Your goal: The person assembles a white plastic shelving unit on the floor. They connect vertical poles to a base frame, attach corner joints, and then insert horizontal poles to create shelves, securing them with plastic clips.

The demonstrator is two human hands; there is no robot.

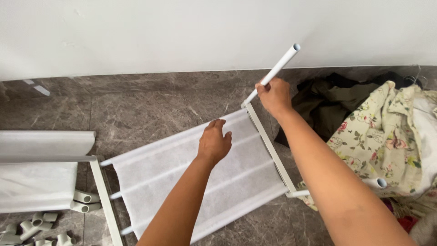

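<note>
A white fabric shelf panel (pixel 182 177) stretched on white rods lies tilted over the grey marble floor. My left hand (pixel 214 142) rests flat on its upper edge, fingers spread a little. My right hand (pixel 274 96) grips a white tube (pixel 278 67) that sticks up and to the right from the panel's far corner connector. A white side rail (pixel 269 143) runs down from that corner to a near corner with a short open tube end (pixel 380 182).
A white wall stands behind. A second white fabric panel (pixel 41 168) lies at the left, with several grey plastic connectors (pixel 32 225) beside it. A pile of dark and floral clothes (pixel 387 132) lies at the right.
</note>
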